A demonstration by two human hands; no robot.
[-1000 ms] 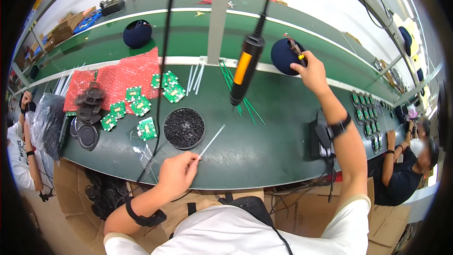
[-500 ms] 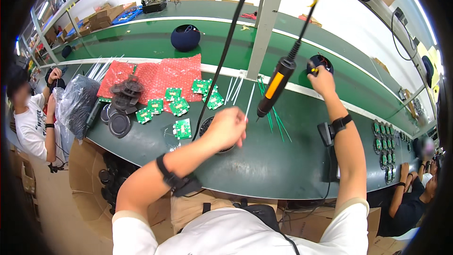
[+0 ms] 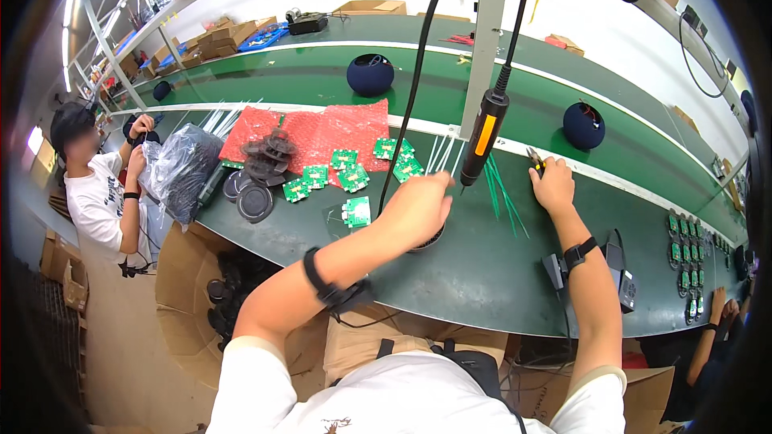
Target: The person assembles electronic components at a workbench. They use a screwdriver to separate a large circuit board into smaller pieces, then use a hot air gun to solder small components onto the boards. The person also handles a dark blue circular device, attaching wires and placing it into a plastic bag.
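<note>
My left hand [image 3: 418, 207] is closed in a pinch over the middle of the bench, with a thin white cable tie [image 3: 459, 159] at its fingertips. Under it, a dark round part [image 3: 432, 239] is mostly hidden. Loose white ties [image 3: 437, 150] lie just beyond that hand. My right hand [image 3: 555, 186] is closed round small cutters [image 3: 536, 161] with black and yellow handles, their jaws pointing away from me. Beyond it, a navy round speaker housing [image 3: 584, 126] with wires in its open top stands apart from the hand. Green cable ties [image 3: 500, 193] lie between my hands.
An electric screwdriver [image 3: 487, 135] hangs between my hands, beside a black cable [image 3: 412, 96]. Left are circuit boards [image 3: 354, 178], red bubble wrap [image 3: 322, 133] and black discs [image 3: 255, 202]. Another navy housing [image 3: 370, 75] stands on the green belt [image 3: 314, 72]. A co-worker [image 3: 100, 185] sits left.
My right hand, with the cutters, has drawn back from the right navy housing to the bench. My left hand has moved forward toward the loose white ties. The whole view has shifted.
</note>
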